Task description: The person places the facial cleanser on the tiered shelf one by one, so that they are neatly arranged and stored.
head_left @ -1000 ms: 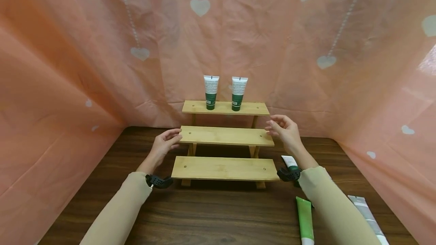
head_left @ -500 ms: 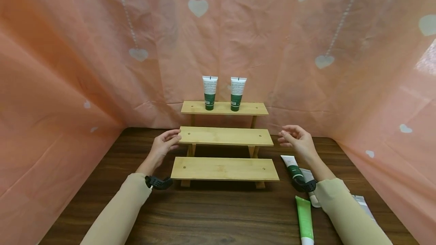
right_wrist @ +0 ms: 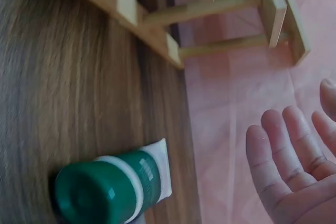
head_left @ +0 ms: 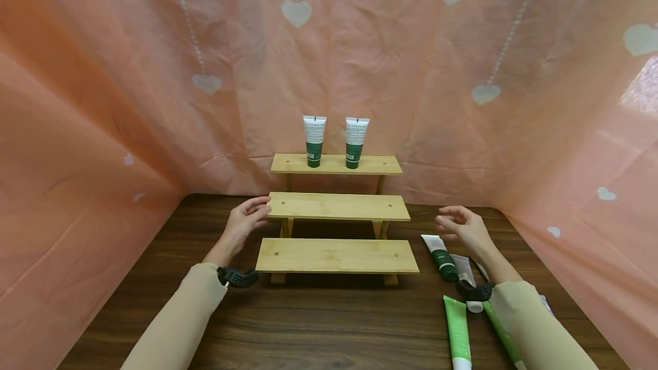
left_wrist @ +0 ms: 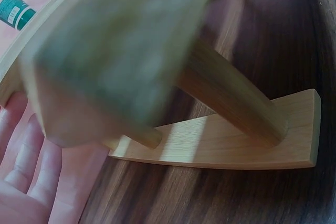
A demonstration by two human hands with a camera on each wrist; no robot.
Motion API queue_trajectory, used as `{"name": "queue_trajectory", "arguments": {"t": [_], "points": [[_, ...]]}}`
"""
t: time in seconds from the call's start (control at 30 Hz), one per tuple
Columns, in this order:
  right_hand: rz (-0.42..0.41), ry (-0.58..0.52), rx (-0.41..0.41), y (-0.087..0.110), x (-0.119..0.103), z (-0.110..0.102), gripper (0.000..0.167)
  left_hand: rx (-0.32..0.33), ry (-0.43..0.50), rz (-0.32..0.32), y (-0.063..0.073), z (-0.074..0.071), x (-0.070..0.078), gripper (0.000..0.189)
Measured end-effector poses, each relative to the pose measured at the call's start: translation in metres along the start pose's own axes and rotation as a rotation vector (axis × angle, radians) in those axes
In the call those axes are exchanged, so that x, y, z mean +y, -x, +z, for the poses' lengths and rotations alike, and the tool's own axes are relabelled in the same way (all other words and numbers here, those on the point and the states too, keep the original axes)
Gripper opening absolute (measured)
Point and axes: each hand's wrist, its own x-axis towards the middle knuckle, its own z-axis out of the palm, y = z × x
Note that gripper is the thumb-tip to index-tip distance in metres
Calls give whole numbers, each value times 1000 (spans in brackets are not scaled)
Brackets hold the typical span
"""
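Observation:
A three-step bamboo rack [head_left: 336, 256] stands on the table. My left hand [head_left: 243, 224] has its fingertips right at the left end of the middle board [head_left: 339, 205]. In the left wrist view its fingers [left_wrist: 44, 171] stretch out beside the blurred board end [left_wrist: 115, 51]. My right hand [head_left: 469, 234] hovers right of the rack, holding nothing, fingers loosely bent. Below it lies a white and green squeeze tube [head_left: 441, 258], seen cap-first in the right wrist view. Two similar tubes, the left one [head_left: 314, 141] and the right one [head_left: 355, 143], stand caps down on the top board [head_left: 385, 164].
On the table's right lie a bright green tube [head_left: 457, 330], a second green tube [head_left: 501, 333] partly under the right forearm, and a grey tube [head_left: 464, 270]. A pink cloth [head_left: 411, 73] with pale hearts encloses the back and sides of the dark wood table [head_left: 308, 324].
My right hand has moved away from the middle board's right end, rightward and toward me, uncovering tubes on the table. The left hand stays at the board's left end.

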Motion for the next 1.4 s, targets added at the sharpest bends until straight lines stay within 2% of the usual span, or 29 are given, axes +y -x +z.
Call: {"name": "queue_trajectory", "arguments": {"t": [0.23, 0.47, 0.87, 1.13, 1.4], "points": [[72, 74, -26, 4, 12, -8, 50, 1, 4, 1, -1, 0, 1, 50], [156, 125, -65, 6, 20, -13, 50, 6, 5, 0, -2, -1, 0, 48], [207, 301, -133, 0, 45, -20, 45, 15, 8, 2, -1, 0, 0, 46], [209, 343, -115, -6, 55, -16, 44, 1, 4, -21, 0, -1, -1, 48], [217, 444, -130, -12, 56, -11, 45, -3, 12, -4, -1, -1, -2, 49]]}}
